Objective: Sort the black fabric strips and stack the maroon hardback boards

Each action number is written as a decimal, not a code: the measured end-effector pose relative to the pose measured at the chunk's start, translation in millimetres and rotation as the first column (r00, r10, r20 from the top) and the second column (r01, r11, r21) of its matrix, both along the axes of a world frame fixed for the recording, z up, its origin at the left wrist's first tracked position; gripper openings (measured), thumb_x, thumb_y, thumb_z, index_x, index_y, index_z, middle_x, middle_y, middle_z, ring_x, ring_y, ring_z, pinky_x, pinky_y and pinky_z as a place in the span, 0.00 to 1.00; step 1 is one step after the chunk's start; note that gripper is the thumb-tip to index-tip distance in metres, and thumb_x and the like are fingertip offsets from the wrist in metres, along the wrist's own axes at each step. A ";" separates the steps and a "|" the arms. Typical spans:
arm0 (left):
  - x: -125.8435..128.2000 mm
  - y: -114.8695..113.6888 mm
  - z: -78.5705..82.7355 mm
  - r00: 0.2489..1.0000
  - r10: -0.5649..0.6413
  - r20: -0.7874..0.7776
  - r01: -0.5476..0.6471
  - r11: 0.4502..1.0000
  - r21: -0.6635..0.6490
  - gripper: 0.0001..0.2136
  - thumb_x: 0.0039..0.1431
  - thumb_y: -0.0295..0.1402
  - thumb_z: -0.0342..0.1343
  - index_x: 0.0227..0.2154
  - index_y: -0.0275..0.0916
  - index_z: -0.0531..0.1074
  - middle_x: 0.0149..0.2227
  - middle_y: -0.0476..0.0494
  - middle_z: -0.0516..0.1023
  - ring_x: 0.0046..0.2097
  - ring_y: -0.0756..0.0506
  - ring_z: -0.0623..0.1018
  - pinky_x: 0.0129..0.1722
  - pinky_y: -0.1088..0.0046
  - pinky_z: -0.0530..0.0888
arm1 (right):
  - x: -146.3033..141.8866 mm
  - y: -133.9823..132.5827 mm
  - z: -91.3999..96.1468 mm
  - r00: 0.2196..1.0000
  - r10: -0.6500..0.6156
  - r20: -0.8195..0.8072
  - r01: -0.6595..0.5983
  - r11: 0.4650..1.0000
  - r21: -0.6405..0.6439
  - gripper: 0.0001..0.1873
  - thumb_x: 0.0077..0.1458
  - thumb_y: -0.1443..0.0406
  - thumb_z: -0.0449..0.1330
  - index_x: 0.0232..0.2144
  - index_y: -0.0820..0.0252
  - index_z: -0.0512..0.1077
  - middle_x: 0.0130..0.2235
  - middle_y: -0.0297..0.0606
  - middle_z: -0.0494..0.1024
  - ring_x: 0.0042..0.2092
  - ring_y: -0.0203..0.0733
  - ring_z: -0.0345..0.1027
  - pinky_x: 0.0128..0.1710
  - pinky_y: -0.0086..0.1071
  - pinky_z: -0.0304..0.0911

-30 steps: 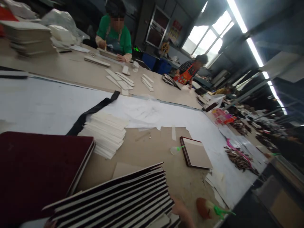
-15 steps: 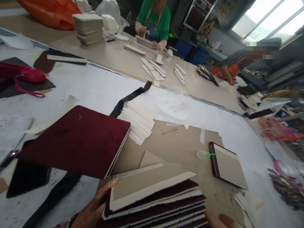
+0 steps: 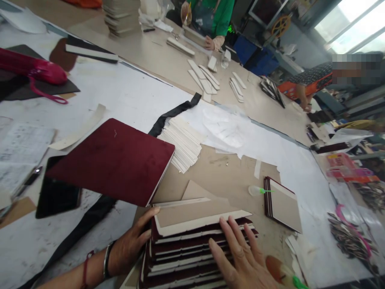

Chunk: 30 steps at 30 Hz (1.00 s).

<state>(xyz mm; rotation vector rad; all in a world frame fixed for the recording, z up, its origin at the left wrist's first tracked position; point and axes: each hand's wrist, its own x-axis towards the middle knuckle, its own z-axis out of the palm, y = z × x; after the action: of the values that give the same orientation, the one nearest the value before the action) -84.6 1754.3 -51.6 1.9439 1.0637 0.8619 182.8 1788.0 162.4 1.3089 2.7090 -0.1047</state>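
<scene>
Stack (image 3: pixel 183 257) of maroon-and-beige panels sits at the near edge of view on the bench (image 3: pixel 132 96), between both hands. Left hand (image 3: pixel 128 251) comes in from lower left, bangle (image 3: pixel 106 259) on wrist, fingers bent against stack's left side, one tip at top panel's corner; can't tell if its grip is closed. Right hand (image 3: pixel 242 255) open, fingers spread, pointing up and left, laid over stack's right part. Maroon panel (image 3: pixel 126 160) just beyond left hand; small bottle (image 3: pixel 255 190) beyond right.
</scene>
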 end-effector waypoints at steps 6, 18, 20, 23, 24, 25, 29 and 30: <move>1.7 7.9 13.4 0.999 0.031 -0.020 -0.031 0.999 -0.018 0.27 0.62 0.27 0.38 0.62 0.53 0.41 0.65 0.47 0.43 0.62 0.43 0.56 0.57 0.64 0.64 | 2.6 30.5 8.0 0.991 0.125 -0.052 -0.133 0.971 -0.197 0.54 0.42 0.54 0.63 0.64 0.52 0.37 0.60 0.53 0.56 0.62 0.67 0.43 0.56 0.65 0.44; -0.4 -52.6 84.8 0.907 0.360 -0.217 -0.328 0.929 0.173 0.41 0.53 0.42 0.56 0.62 0.40 0.36 0.58 0.28 0.55 0.58 0.31 0.61 0.53 0.46 0.66 | -5.3 49.0 19.0 0.995 0.059 -0.079 -0.082 0.940 -0.332 0.61 0.29 0.46 0.67 0.63 0.54 0.46 0.62 0.46 0.53 0.60 0.59 0.46 0.59 0.53 0.40; -2.6 -66.8 112.1 0.862 0.448 -0.236 -0.370 0.876 0.310 0.39 0.54 0.38 0.57 0.62 0.40 0.39 0.55 0.30 0.59 0.56 0.34 0.64 0.52 0.50 0.67 | -3.0 54.0 20.0 0.990 0.082 -0.111 -0.114 0.939 -0.326 0.59 0.32 0.45 0.66 0.63 0.55 0.47 0.61 0.47 0.55 0.59 0.58 0.49 0.58 0.51 0.41; 7.4 -58.9 166.4 0.813 0.531 -0.238 -0.379 0.794 0.475 0.42 0.50 0.40 0.60 0.62 0.42 0.40 0.58 0.34 0.55 0.58 0.35 0.60 0.57 0.54 0.63 | -0.5 57.9 21.3 0.981 0.118 -0.153 -0.161 0.934 -0.317 0.57 0.35 0.43 0.65 0.63 0.57 0.47 0.61 0.48 0.56 0.58 0.57 0.51 0.57 0.50 0.44; 14.4 -49.3 183.8 0.812 0.506 -0.291 -0.327 0.807 0.492 0.42 0.50 0.42 0.60 0.62 0.43 0.40 0.59 0.35 0.52 0.60 0.35 0.58 0.58 0.53 0.60 | 0.0 58.1 21.8 0.979 0.126 -0.158 -0.170 0.934 -0.314 0.58 0.35 0.43 0.64 0.63 0.57 0.47 0.61 0.48 0.56 0.58 0.57 0.52 0.57 0.50 0.45; 22.7 -37.6 198.7 0.814 0.447 -0.371 -0.239 0.840 0.488 0.41 0.51 0.44 0.59 0.62 0.42 0.40 0.60 0.35 0.52 0.61 0.35 0.56 0.59 0.52 0.57 | 0.3 57.8 22.2 0.979 0.131 -0.159 -0.176 0.935 -0.309 0.58 0.34 0.43 0.65 0.62 0.58 0.47 0.61 0.49 0.56 0.58 0.57 0.52 0.57 0.50 0.45; 61.1 11.6 223.9 0.706 0.245 -0.664 -0.026 0.946 0.322 0.50 0.40 0.57 0.59 0.61 0.35 0.44 0.62 0.30 0.49 0.64 0.31 0.46 0.61 0.49 0.46 | 1.2 54.8 21.3 0.974 0.167 -0.152 -0.204 0.938 -0.281 0.59 0.34 0.42 0.64 0.62 0.61 0.48 0.61 0.51 0.56 0.58 0.58 0.53 0.56 0.51 0.48; 70.0 20.9 222.6 0.676 0.193 -0.711 -0.011 0.968 0.252 0.53 0.37 0.59 0.59 0.61 0.33 0.45 0.62 0.28 0.49 0.63 0.30 0.47 0.61 0.49 0.46 | 2.1 54.6 20.0 0.970 0.180 -0.161 -0.219 0.938 -0.270 0.58 0.34 0.42 0.63 0.62 0.62 0.48 0.61 0.51 0.56 0.58 0.59 0.53 0.56 0.51 0.49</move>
<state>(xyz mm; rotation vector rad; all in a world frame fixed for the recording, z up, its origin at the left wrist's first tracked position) -14.6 1775.3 171.1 2.5385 1.5956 0.2161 185.0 1842.6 182.3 0.9713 2.7835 -0.5605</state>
